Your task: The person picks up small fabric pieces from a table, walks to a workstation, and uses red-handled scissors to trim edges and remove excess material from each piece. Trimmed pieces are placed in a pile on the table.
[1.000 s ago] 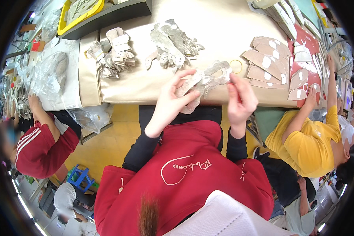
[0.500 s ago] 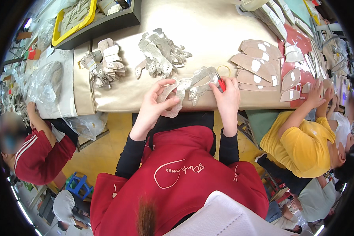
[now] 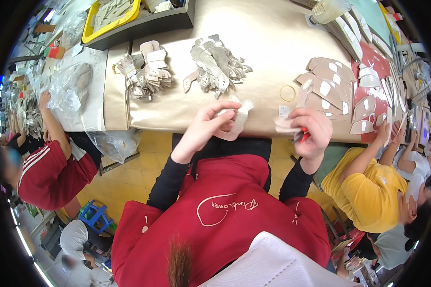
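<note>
My left hand (image 3: 203,129) pinches a curved pale grey-beige cut piece (image 3: 238,125), which looks like a shoe-upper part, at the table's front edge. Apart from it on the right, my right hand (image 3: 313,131) is closed on another pale piece (image 3: 286,125), blurred by motion, and also keeps a small red-handled tool (image 3: 304,135) in the palm; the tool's working end is hidden. Beyond my hands lies a loose heap of silvery-grey curved pieces (image 3: 213,62). To its left is a stack of similar beige pieces (image 3: 151,71).
Flat beige pieces with white patches (image 3: 326,79) overlap at the right, beside a yellow ring (image 3: 288,93) and a small white label (image 3: 284,111). A dark tray (image 3: 170,24) with a yellow basket (image 3: 88,31) stands far left. Co-workers sit on both sides; one wears yellow (image 3: 364,182).
My hands have drawn apart, the right one moving right. The joined strip of pieces between them is gone; each hand now has a separate piece. The whole view has shifted slightly.
</note>
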{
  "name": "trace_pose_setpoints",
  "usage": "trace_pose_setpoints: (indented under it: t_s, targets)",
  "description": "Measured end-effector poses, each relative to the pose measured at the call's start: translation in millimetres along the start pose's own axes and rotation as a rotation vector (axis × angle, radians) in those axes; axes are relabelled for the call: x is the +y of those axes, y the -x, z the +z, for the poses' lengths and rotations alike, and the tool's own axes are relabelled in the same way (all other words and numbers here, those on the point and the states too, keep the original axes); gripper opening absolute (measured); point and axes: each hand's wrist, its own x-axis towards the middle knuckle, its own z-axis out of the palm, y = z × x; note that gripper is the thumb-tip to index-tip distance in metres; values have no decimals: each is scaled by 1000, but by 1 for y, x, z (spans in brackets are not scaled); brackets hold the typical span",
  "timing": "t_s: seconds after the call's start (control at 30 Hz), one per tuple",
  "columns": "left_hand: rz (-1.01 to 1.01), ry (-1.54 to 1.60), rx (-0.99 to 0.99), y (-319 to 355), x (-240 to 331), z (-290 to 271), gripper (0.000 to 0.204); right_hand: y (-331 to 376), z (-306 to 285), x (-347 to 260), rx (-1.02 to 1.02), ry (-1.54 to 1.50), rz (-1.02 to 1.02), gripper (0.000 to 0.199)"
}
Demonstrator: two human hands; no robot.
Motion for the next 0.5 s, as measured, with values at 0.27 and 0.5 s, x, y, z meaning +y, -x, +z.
trace_pose_setpoints:
  t_s: [0.27,0.5]
  targets:
    - [-198,442,-38,-13,-30,24,33,9,72,-16,-533,-99,-259,24]
    - [-75,80,-42,-17,-39,28,48,26,52,-13,-290,-118,-183,35]
